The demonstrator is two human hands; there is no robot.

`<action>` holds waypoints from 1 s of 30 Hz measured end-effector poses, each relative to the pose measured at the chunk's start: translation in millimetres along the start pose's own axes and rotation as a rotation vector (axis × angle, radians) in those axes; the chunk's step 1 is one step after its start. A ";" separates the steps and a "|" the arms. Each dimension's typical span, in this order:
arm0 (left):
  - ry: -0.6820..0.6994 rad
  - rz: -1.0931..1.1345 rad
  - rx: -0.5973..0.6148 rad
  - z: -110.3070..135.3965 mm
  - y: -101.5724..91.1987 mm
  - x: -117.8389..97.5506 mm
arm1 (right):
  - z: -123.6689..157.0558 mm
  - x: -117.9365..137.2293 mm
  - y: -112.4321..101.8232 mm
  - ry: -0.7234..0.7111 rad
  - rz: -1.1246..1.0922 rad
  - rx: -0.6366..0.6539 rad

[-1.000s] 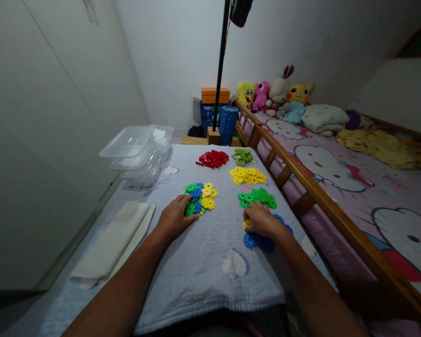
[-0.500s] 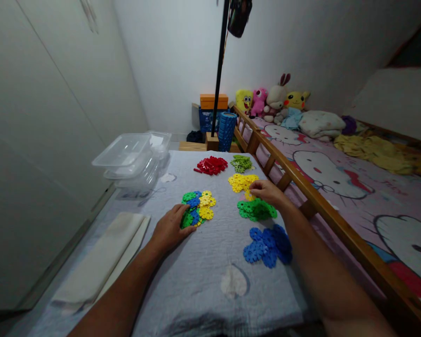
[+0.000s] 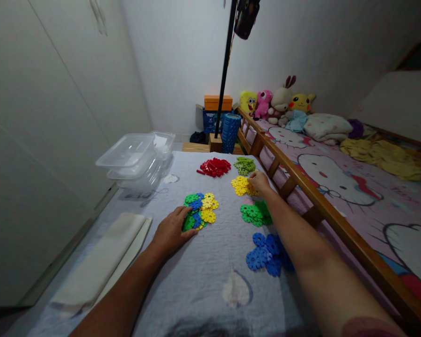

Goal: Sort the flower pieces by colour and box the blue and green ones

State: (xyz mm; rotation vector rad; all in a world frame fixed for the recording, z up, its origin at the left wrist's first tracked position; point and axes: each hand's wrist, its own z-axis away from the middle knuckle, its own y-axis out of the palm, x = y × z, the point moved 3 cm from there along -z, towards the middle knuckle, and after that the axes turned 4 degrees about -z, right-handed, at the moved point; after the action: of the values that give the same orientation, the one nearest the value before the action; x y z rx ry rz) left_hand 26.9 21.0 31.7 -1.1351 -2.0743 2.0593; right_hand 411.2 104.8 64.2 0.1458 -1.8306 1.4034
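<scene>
My left hand (image 3: 172, 230) rests on the cloth with thumb and fingers apart, its fingertips against the left side of a mixed cluster of green, blue and yellow flower-shaped plastic discs (image 3: 208, 216). Farther right, my right hand (image 3: 259, 181) is at the yellow discs (image 3: 240, 185), with its fingers pinched on a yellow disc at the right side of that pile; the fingertips are partly hidden. Below my right wrist lie green discs (image 3: 252, 214), partly covered by the forearm. Nearer me, blue discs (image 3: 259, 255) are also partly behind the forearm.
Red plastic pieces (image 3: 214, 167) and light green pieces (image 3: 244, 165) lie at the table's far end. Clear plastic containers (image 3: 129, 157) are stacked at the left, behind a folded cream cloth (image 3: 101, 260). A wooden bed rail (image 3: 301, 187) runs along the right side.
My right hand has moved slightly away from me, from the near edge of the yellow pile to its right side. My left hand stays by the mixed cluster. The view has shifted slightly.
</scene>
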 end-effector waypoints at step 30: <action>0.000 -0.032 -0.003 1.3 -1.1 -3.0 | 126.3 84.2 91.7 -0.637 0.180 0.491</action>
State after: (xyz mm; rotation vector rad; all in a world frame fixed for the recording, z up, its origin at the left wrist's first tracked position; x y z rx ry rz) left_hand 28.0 18.5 33.9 -1.0955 -2.0823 2.0423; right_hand 240.4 62.4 42.0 0.7699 -1.9749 2.0886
